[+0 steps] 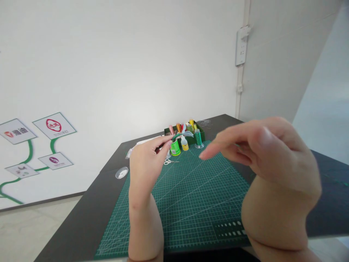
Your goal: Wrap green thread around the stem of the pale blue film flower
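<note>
My left hand (149, 156) is raised over the cutting mat, its thumb and forefinger pinched on a thin green stem. From the pinch, the stem reaches right to pale bluish-white petals or leaves (187, 134). To the right, my right hand (261, 153) hangs in the air, nearer the camera, with its forefinger pointing left and the other fingers curled in. Whether anything thin lies between its fingertips cannot be made out. A gap separates it from the pale piece.
Beyond the hands on the green mat (191, 189) are white scissors (167, 161), a green can (175, 148), a glue bottle (184, 144) and a green thread spool (198, 138). Behind stands a box (201, 135) of spools. A small round dish (121, 173) lies left.
</note>
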Demonstrator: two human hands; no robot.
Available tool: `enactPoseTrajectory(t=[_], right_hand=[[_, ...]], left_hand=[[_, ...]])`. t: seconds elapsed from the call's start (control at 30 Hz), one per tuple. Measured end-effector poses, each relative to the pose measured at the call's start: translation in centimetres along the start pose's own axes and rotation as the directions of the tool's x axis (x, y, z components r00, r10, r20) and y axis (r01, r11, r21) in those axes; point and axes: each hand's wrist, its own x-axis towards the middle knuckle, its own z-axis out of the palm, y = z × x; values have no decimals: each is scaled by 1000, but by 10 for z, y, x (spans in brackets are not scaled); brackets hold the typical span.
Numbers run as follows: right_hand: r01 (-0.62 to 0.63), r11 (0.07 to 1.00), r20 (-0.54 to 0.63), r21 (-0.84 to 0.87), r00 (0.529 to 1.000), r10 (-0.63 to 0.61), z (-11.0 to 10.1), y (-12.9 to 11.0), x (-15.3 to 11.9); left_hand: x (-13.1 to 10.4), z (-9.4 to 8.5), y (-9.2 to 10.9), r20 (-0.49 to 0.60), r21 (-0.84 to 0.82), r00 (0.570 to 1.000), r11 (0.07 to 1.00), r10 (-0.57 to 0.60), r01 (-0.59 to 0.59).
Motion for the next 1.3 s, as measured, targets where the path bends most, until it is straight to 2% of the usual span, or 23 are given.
enactPoseTrajectory(t=[0.03,0.1,0.13,0.2,0.33,0.5,0.6,0.67,0.77,0.83,0.87,0.9,0.93,1.0,1.03,1.1,1.2,1.27,1.3], right_hand=[[13,1000,-148,-1,989,-13,1,2,5],[30,998,-373,-60,926,-50,5,8,16],[19,994,-434,-106,899,-64,6,13,21],[-18,980,-483,-197,872,-81,9,22,30],[-46,941,-451,-336,885,-117,16,37,37],[-74,877,-413,-475,899,-147,30,41,36],[-85,873,-429,-480,891,-149,37,36,37],[-90,905,-457,-415,881,-122,35,33,38],[-189,941,-413,-280,909,60,20,38,40],[-323,905,-250,-278,934,256,2,50,41],[-389,872,-163,-297,920,355,-8,59,41],[-438,832,-58,-341,893,446,-17,69,42],[-479,787,-16,-388,858,514,-24,79,44],[-568,725,40,-390,776,630,-35,100,48],[-627,695,29,-353,735,678,-37,110,50],[-681,649,-24,-339,697,717,-37,127,56],[-699,585,-129,-412,680,722,-31,142,62],[-680,578,-164,-451,700,695,-23,143,65],[-655,599,-157,-461,725,671,-19,141,66]], left_hand=[[0,0,0,-48,-30,999,1000,-10,8],[-2,-1,0,-152,-91,988,996,-19,5],[-3,-2,1,-203,-123,979,992,-23,-2],[-5,-2,3,-292,-189,956,982,-40,-16],[-8,-3,7,-401,-253,913,967,-71,-36],[-10,-2,12,-452,-284,889,956,-66,-73],[-10,-3,15,-482,-287,874,954,-65,-88],[-10,-4,16,-518,-277,853,956,-64,-97],[-10,-9,14,-596,-244,799,965,-74,-93],[-9,-13,11,-642,-237,762,967,-83,-94],[-8,-14,10,-660,-239,746,966,-87,-98],[-8,-16,8,-675,-243,733,965,-91,-104],[-7,-17,6,-685,-248,722,963,-98,-106],[-6,-18,4,-709,-260,697,959,-108,-116],[-5,-18,3,-717,-265,688,956,-111,-122],[-5,-18,3,-717,-272,689,953,-109,-132],[-7,-18,3,-676,-268,730,955,-95,-124],[-8,-18,3,-631,-261,772,959,-81,-112],[-8,-18,3,-602,-258,795,960,-75,-104]])
